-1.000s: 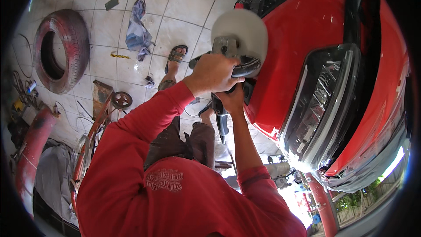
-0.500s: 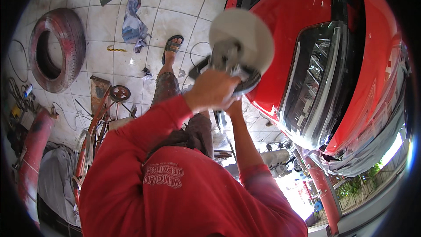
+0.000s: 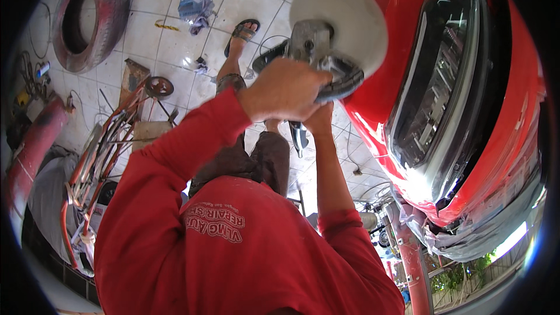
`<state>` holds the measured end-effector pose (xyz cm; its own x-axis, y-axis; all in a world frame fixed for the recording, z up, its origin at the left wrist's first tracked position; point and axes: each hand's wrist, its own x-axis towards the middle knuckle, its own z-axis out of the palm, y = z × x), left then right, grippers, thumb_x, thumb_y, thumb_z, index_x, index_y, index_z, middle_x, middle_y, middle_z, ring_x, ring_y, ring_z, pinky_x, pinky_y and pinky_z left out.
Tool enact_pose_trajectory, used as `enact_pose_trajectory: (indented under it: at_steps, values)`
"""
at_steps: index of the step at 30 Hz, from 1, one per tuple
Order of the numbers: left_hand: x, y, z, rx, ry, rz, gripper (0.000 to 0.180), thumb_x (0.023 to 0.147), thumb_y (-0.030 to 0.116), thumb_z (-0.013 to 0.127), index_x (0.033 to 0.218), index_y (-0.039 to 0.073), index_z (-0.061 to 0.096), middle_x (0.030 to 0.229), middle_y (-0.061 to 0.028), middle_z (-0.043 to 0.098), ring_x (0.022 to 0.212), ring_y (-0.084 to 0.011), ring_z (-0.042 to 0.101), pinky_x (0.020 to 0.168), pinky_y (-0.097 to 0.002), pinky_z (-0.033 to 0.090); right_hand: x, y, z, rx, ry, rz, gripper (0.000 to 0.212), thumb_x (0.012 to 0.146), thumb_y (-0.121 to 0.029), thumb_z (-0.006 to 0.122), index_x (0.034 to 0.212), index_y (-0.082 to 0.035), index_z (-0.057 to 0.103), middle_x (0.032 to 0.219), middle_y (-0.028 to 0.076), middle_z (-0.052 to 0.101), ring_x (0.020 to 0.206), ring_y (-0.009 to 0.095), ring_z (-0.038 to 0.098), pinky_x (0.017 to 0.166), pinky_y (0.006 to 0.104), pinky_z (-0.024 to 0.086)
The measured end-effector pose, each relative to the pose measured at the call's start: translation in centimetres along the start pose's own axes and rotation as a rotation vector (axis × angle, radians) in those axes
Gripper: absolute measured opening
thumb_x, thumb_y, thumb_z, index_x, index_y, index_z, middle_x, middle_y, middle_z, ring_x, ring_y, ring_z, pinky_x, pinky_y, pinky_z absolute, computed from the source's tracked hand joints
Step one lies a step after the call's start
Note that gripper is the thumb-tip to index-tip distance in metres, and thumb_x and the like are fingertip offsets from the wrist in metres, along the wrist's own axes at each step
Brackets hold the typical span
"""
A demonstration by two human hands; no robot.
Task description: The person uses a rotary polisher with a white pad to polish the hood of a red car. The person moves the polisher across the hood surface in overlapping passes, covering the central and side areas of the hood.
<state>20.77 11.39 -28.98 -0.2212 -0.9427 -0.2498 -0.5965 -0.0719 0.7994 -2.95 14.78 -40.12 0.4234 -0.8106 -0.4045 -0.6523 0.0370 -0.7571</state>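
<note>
A polisher (image 3: 310,39) with a broad, round whitish pad (image 3: 350,17) is held in front of me. My left hand (image 3: 283,90) is closed around its upper part, close behind the metal head. Lower down, my right hand (image 3: 319,118) grips the body from beneath, its fingers mostly hidden behind the left hand. The dark rear end of the polisher (image 3: 298,138) shows below the hands. On the right stands a red car (image 3: 402,3) with a long clear headlight (image 3: 434,81). In the picture the pad overlaps the red panel; whether it touches, I cannot tell.
A worn tire (image 3: 96,29) lies on the tiled floor at the far left, with a crumpled cloth (image 3: 195,3) to its right. An orange metal frame with a small wheel (image 3: 159,87) and a red cylinder (image 3: 36,140) stand left. Grey plastic sheeting (image 3: 478,245) covers the car's lower edge.
The view has shifted, so the tire and floor things sit higher and the headlight farther right. The polisher appears larger and slightly farther right, with both hands still on it.
</note>
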Motion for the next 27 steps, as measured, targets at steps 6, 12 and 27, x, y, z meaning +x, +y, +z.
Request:
enact_pose_trajectory:
  at_steps: [6, 12, 27]
  values:
    - [-8.4, 4.2, 9.8, -0.222, 0.057, -0.104, 0.034, 0.081, 0.027, 0.082, 0.106, 0.011, 0.068, 0.072, -0.0137, 0.071, 0.067, -0.0373, 0.074, 0.058, -0.0487, 0.056, -11.1, 0.0, -3.9, -0.100, -0.235, 0.222, 0.058, 0.079, -0.033, 0.089, 0.122, -0.001, 0.069, 0.115, 0.021, 0.077, 0.110, 0.042, 0.075, 0.091, 0.0468, 0.058]
    - [-7.0, 0.5, 17.0, -0.261, -0.134, -0.228, 0.032, 0.085, 0.032, 0.076, 0.107, 0.010, 0.070, 0.075, -0.0152, 0.073, 0.073, -0.0385, 0.075, 0.066, -0.0513, 0.059, -14.7, 6.9, -0.8, 0.045, -0.271, 0.509, 0.068, 0.075, -0.025, 0.097, 0.129, 0.000, 0.063, 0.120, 0.015, 0.076, 0.110, 0.024, 0.074, 0.093, 0.0378, 0.058]
    - [6.4, -20.1, 13.8, -0.183, -0.286, -0.305, 0.036, 0.082, 0.027, 0.077, 0.104, -0.001, 0.077, 0.091, -0.0250, 0.076, 0.088, -0.0452, 0.075, 0.081, -0.0524, 0.062, 4.3, 10.3, 11.9, 0.376, -0.280, 0.738, 0.081, 0.071, -0.028, 0.098, 0.132, 0.003, 0.057, 0.117, 0.012, 0.074, 0.102, 0.020, 0.073, 0.090, 0.0361, 0.059]
